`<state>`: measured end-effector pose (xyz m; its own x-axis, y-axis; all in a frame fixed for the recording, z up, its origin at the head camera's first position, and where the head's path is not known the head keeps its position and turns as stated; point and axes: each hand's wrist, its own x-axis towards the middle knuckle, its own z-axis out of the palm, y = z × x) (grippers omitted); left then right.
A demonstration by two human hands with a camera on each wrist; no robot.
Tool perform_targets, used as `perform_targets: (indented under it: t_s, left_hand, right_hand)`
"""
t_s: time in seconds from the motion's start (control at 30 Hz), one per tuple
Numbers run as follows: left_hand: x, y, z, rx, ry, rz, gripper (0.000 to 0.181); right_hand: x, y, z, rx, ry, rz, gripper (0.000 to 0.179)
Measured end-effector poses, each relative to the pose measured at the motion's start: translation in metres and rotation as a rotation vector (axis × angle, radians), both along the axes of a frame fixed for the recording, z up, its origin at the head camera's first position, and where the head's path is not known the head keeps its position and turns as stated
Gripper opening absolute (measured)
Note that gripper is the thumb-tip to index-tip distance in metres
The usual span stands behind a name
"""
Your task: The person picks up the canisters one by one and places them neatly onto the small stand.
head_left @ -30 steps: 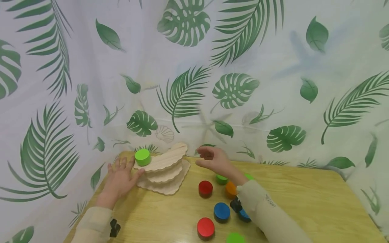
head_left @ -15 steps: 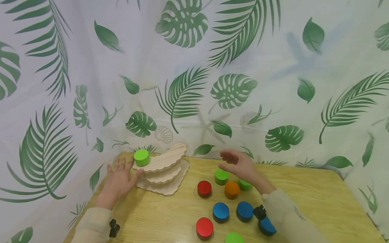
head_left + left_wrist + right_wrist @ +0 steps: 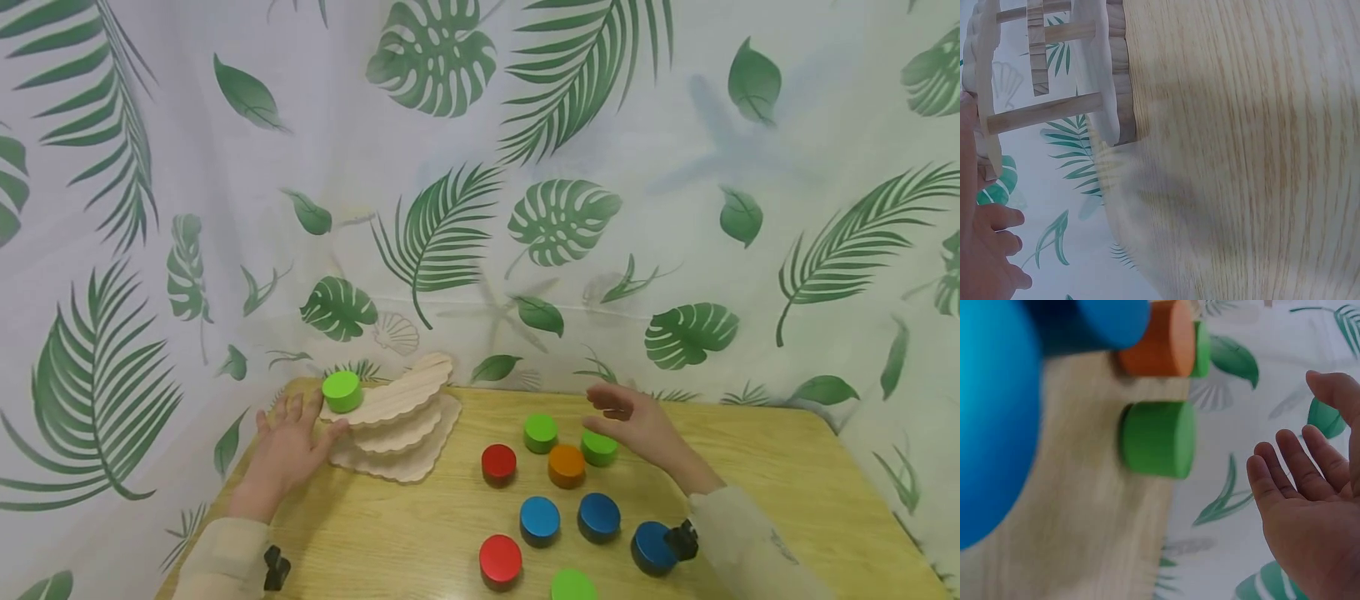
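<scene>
My left hand (image 3: 287,454) lies with spread fingers against the left side of a tiered wooden stand (image 3: 408,396) with scalloped shelves. Its thumb touches the edge of the stand; the left wrist view shows the posts between the shelves (image 3: 1044,112). On the top shelf's left end sits a green round block (image 3: 342,392). My right hand (image 3: 645,429), loosely bent and holding nothing, hovers by another green round block (image 3: 598,450) on the table. In the right wrist view, a gap separates the fingers (image 3: 1300,465) from that green block (image 3: 1157,439).
Around the right hand on the wooden table (image 3: 405,533) stand an orange block (image 3: 566,465), red blocks (image 3: 500,560), blue blocks (image 3: 539,521) and more green ones (image 3: 540,432). A leaf-print cloth (image 3: 465,250) hangs behind the table and along its left.
My right hand has moved rightward, away from the stand, and lower, over to the green block at the right. The left hand has stayed at the stand. The head view has shifted slightly.
</scene>
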<state>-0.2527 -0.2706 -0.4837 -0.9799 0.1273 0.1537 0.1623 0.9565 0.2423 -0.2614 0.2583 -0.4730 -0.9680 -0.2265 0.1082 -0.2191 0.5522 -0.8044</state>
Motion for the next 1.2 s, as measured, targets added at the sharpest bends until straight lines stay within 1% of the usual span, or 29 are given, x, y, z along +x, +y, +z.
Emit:
perform_targets:
  t_s: [0.13,0.3,0.53,0.83,1.03,1.2]
  left_hand:
    - [0.001,-0.001,0.001,0.010,-0.005,-0.001,0.085]
    - [0.002,-0.002,0.003,0.001,-0.002,0.007,0.085]
    - [0.001,-0.003,0.002,-0.007,-0.014,0.011,0.086]
    - [0.002,-0.001,0.002,-0.005,0.003,0.001,0.084]
    - [0.002,0.000,0.003,-0.006,-0.002,-0.002,0.083]
    - [0.002,0.002,0.005,0.000,-0.008,-0.003,0.083]
  right_hand:
    - [0.001,0.011,-0.009,0.025,-0.009,-0.029,0.059]
    - [0.001,0.022,-0.018,0.031,-0.018,-0.035,0.060]
    - [-0.001,0.033,-0.027,0.053,-0.021,-0.033,0.061]
    - [0.001,0.040,-0.040,0.041,-0.088,-0.003,0.066]
    - [0.000,0.041,-0.050,0.045,-0.099,0.007,0.069]
    - [0.002,0.040,-0.055,0.061,-0.103,0.014,0.070]
